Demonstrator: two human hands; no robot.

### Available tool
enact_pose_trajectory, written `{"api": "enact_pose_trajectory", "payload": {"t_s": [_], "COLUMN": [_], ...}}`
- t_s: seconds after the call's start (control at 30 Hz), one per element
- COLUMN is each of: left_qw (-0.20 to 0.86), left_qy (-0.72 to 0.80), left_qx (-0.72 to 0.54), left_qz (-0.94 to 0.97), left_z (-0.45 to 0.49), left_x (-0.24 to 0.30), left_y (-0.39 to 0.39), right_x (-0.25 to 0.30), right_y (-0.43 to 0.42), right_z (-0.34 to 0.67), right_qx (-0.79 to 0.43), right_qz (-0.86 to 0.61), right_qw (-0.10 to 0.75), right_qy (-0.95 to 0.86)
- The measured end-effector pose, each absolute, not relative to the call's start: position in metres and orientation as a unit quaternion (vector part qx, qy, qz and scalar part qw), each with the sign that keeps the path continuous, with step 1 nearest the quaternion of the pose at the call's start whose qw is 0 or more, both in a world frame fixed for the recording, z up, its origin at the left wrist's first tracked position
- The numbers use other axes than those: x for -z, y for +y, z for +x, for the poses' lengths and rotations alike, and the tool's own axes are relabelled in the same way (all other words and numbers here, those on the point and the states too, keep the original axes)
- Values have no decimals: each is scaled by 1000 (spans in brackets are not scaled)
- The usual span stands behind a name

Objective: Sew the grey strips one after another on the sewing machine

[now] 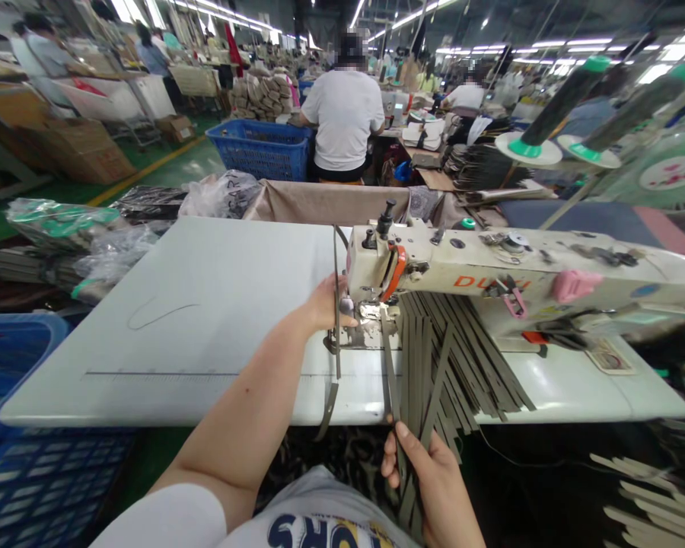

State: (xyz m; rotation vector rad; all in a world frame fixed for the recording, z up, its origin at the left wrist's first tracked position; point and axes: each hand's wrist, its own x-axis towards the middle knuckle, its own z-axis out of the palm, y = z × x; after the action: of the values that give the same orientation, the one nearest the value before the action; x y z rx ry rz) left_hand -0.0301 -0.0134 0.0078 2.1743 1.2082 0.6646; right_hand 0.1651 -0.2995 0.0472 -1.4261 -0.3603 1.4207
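Observation:
My right hand (425,468), at the table's front edge, is closed with thumb and fingers around a narrow grey-brown strap (390,365). That strap runs up to the needle area of a white sewing machine (434,262). My left hand (323,304) rests beside the presser foot (371,310), thumb and fingers apart, partly hidden by the machine head. Another thin strap (337,342) lies across it and runs toward the front edge. A short strap piece (329,407) hangs over that edge. Many similar straps (434,358) lie fanned out under the machine arm.
The white table (234,297) extends left, with a loose thread (163,323) on it. A blue basket (28,457) stands at the left. Two thread cones (565,106) rise at the right. Pale strips (656,502) sit lower right. Ahead, a person in white (345,122) sits working.

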Motion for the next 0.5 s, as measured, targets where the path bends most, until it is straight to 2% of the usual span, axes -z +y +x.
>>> {"api": "enact_pose_trajectory", "payload": {"t_s": [0.33,0.5], "left_qw": [270,282], "left_qy": [453,470], "left_qx": [-314,-298], "left_qz": [790,781], "left_z": [-30,-27], "left_x": [2,-1], "left_y": [-9,-12], "right_x": [-44,-42], "right_y": [-302,-302], "right_z": [164,163], "right_qx": [-594,-592], "right_qz": [-587,-595], "right_qw": [533,525], "right_qy": [-138,-140]}}
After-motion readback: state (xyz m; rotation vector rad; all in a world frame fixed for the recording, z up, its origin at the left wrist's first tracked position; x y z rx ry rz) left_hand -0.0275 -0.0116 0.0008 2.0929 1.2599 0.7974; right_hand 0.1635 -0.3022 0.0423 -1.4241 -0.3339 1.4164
